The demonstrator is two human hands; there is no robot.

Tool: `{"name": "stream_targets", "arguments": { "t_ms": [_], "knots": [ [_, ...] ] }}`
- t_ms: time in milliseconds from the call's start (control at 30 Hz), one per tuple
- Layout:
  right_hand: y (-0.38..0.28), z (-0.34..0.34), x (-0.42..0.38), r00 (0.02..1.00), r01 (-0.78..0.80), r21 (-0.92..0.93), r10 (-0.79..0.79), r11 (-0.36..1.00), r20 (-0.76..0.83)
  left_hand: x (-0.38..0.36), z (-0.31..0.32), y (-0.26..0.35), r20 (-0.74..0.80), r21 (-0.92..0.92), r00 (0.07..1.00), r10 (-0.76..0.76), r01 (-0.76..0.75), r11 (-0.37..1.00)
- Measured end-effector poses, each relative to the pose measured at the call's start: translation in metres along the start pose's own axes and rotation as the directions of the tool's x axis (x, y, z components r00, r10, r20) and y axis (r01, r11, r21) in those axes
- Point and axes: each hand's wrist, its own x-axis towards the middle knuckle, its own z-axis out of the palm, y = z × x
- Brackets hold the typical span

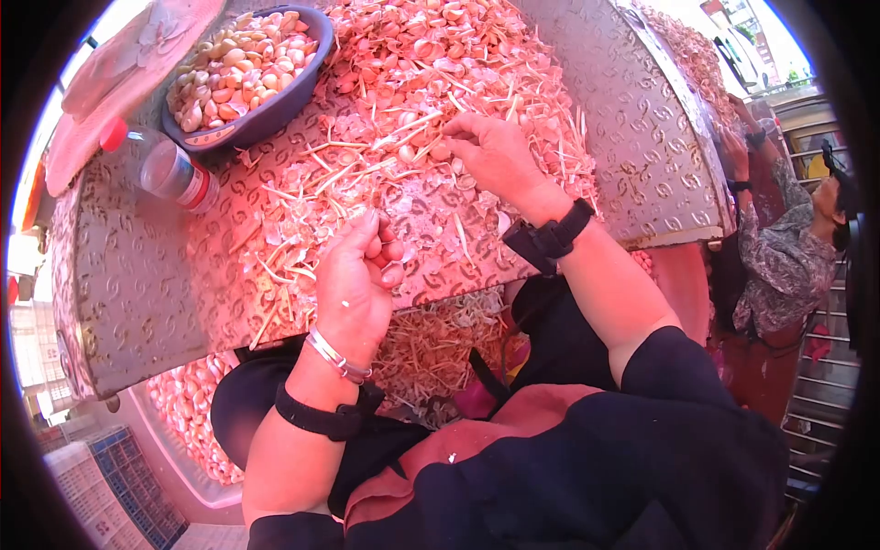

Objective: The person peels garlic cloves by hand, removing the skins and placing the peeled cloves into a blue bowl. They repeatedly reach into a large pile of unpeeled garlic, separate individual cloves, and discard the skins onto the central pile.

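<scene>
My right hand (pixel 495 156) reaches into a large heap of unpeeled garlic cloves (pixel 431 46) on an embossed metal table (pixel 137 284), its fingertips pinching at a clove by the heap's near edge. My left hand (pixel 357 275) rests nearer the table's front edge with its fingers curled in; what it holds is hidden. Papery garlic skins and stems (pixel 302 202) lie scattered between both hands. A dark bowl of peeled cloves (pixel 243 64) stands at the far left. Both wrists wear black bands.
A clear plastic bottle with a red cap (pixel 165 165) lies on the table beside the bowl. A basin of cloves (pixel 188 412) sits below the table at left. Skins cover my lap (pixel 431 348). Another person (pixel 788 247) sits at the right.
</scene>
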Motion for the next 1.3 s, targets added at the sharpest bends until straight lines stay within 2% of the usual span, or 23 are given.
{"name": "stream_targets", "arguments": {
  "t_ms": [33, 67, 133, 200, 267, 300, 333, 400, 467, 533, 600, 667, 700, 767, 900, 967, 1000, 1033, 1067, 1100, 1200, 1267, 1300],
  "knots": [
    [0.006, -0.002, 0.004, 0.981, 0.102, -0.484, -0.169, 0.869, -0.098, -0.002, 0.001, 0.002, 0.022, -0.026, 1.0, 0.003, -0.003, 1.0],
    [0.012, 0.0, 0.003, 0.981, 0.101, -0.485, -0.169, 0.869, -0.099, -0.003, 0.002, 0.004, 0.024, -0.027, 1.0, 0.003, -0.002, 1.0],
    [0.004, 0.013, 0.003, 0.969, 0.208, -0.503, -0.245, 0.839, -0.009, -0.003, 0.005, 0.007, 0.007, -0.039, 0.999, 0.042, -0.042, 0.998],
    [0.001, 0.033, 0.008, 0.973, 0.21, -0.5, -0.229, 0.84, 0.022, -0.006, 0.006, 0.015, 0.021, -0.043, 0.996, 0.086, -0.085, 0.995],
    [0.0, 0.044, 0.01, 0.95, 0.312, -0.541, -0.267, 0.781, 0.162, -0.005, 0.003, 0.025, 0.04, -0.054, 0.99, 0.134, -0.132, 0.99],
    [-0.014, 0.042, 0.003, 0.954, 0.293, -0.477, -0.221, 0.829, 0.203, -0.003, -0.001, 0.031, 0.042, -0.072, 0.985, 0.166, -0.162, 0.984],
    [-0.023, 0.038, -0.003, 0.953, 0.297, -0.478, -0.224, 0.826, 0.205, -0.003, -0.003, 0.034, 0.041, -0.092, 0.979, 0.198, -0.193, 0.977],
    [-0.031, 0.029, -0.013, 0.981, 0.092, -0.323, -0.03, 0.942, 0.192, -0.006, -0.003, 0.037, 0.048, -0.098, 0.978, 0.205, -0.199, 0.975],
    [-0.013, 0.025, -0.016, 0.99, 0.095, -0.331, -0.053, 0.939, 0.134, -0.007, 0.001, 0.033, 0.014, 0.04, 0.985, 0.171, -0.171, 0.984],
    [-0.006, 0.021, -0.02, 0.963, 0.25, -0.428, -0.267, 0.869, 0.019, -0.01, 0.006, 0.027, 0.017, 0.076, 0.988, 0.154, -0.155, 0.985],
    [-0.008, 0.022, -0.021, 0.955, 0.276, -0.409, -0.295, 0.87, 0.016, -0.006, 0.006, 0.02, -0.053, 0.111, 0.989, 0.141, -0.135, 0.985],
    [-0.024, 0.027, -0.024, 0.925, 0.375, -0.372, -0.371, 0.849, 0.085, -0.004, 0.006, 0.02, -0.06, 0.112, 0.987, 0.15, -0.142, 0.983],
    [-0.025, 0.034, -0.021, 0.927, 0.37, -0.368, -0.368, 0.853, 0.079, -0.004, 0.006, 0.021, -0.039, 0.073, 0.989, 0.143, -0.14, 0.987],
    [-0.028, 0.048, -0.014, 0.943, 0.33, -0.444, -0.271, 0.833, 0.193, -0.002, 0.005, 0.022, -0.032, 0.05, 0.988, 0.153, -0.151, 0.987],
    [-0.023, 0.06, -0.005, 0.94, 0.332, -0.553, -0.316, 0.764, 0.128, -0.003, 0.002, 0.023, 0.045, 0.035, 0.991, 0.127, -0.129, 0.991],
    [-0.016, 0.056, 0.002, 0.945, 0.32, -0.4, -0.317, 0.859, 0.076, 0.0, 0.002, 0.023, 0.023, 0.11, 0.99, 0.139, -0.141, 0.984],
    [-0.019, 0.052, 0.0, 0.946, 0.32, -0.399, -0.316, 0.859, 0.077, 0.0, 0.002, 0.022, 0.022, 0.109, 0.99, 0.138, -0.14, 0.984],
    [-0.021, 0.048, -0.001, 0.973, 0.173, 0.043, -0.177, 0.984, 0.147, 0.0, 0.004, 0.022, 0.023, 0.165, 0.991, 0.133, -0.134, 0.977],
    [-0.024, 0.041, -0.003, 0.96, -0.055, 0.456, -0.078, 0.888, 0.267, -0.001, 0.006, 0.021, 0.024, 0.22, 0.992, 0.127, -0.129, 0.967],
    [-0.037, 0.03, -0.01, 0.926, -0.207, 0.616, -0.051, 0.76, 0.374, -0.002, 0.009, 0.019, 0.025, 0.22, 0.992, 0.126, -0.129, 0.967],
    [-0.057, 0.008, -0.026, 0.905, -0.212, 0.696, -0.132, 0.686, 0.405, -0.01, 0.018, 0.015, 0.088, 0.203, 0.98, 0.176, -0.191, 0.96],
    [-0.063, 0.002, -0.035, 0.921, -0.162, 0.74, -0.17, 0.652, 0.351, -0.016, 0.02, 0.012, 0.232, 0.31, 0.924, 0.304, -0.367, 0.877],
    [-0.066, -0.001, -0.039, 0.92, -0.201, 0.742, -0.137, 0.64, 0.367, -0.02, 0.02, 0.011, 0.256, 0.309, 0.912, 0.321, -0.391, 0.867]
  ]
}}
